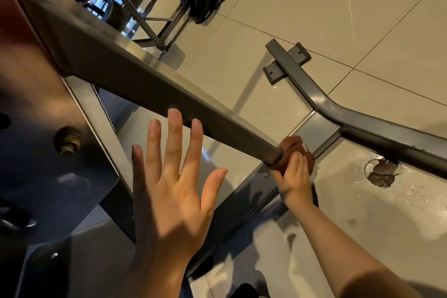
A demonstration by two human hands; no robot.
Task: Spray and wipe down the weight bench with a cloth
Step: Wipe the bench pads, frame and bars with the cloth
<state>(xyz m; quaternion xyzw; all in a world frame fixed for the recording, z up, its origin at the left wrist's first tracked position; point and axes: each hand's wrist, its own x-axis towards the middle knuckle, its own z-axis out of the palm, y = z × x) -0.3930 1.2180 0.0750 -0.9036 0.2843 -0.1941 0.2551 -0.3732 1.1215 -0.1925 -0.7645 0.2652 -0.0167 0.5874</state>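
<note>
Left hand nearest, fingers spread, holding nothing. Right hand grips brown cloth against foot of slanted frame bar. Wiping step; next, probably the floor rail.

Warm indoor light came from above, glare streaked the floor tiles and steel bar, soft shadows fell beneath the frame, left foreground was dim and blurred, wide-angle edges bent.
</note>
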